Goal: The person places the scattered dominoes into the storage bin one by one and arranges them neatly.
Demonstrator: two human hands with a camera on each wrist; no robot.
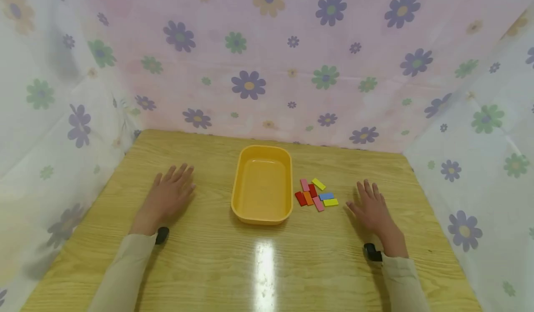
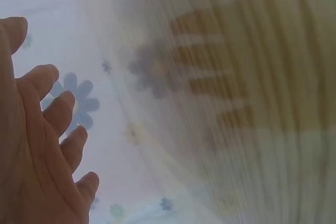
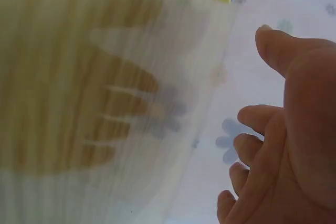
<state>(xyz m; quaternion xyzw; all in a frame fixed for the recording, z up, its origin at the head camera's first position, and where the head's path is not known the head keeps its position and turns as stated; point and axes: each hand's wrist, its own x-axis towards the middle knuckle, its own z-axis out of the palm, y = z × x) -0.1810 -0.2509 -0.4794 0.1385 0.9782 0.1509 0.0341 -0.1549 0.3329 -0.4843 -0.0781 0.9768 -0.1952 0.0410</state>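
Observation:
My left hand is held palm down over the table, left of a yellow plastic basin, with nothing in its fingers. On the other side, my right hand also hovers with relaxed fingers and holds nothing. Between the basin and that hand lies a loose group of small flat rectangular blocks: a blue block, yellow blocks, pink blocks, an orange block and red blocks. Both wrist views show a palm and fingers above the table, apart from any object.
The wooden table has a bright light reflection near its front. Flowered cloth hangs along its back and both sides. Each wrist wears a small black device, the left one and the right one.

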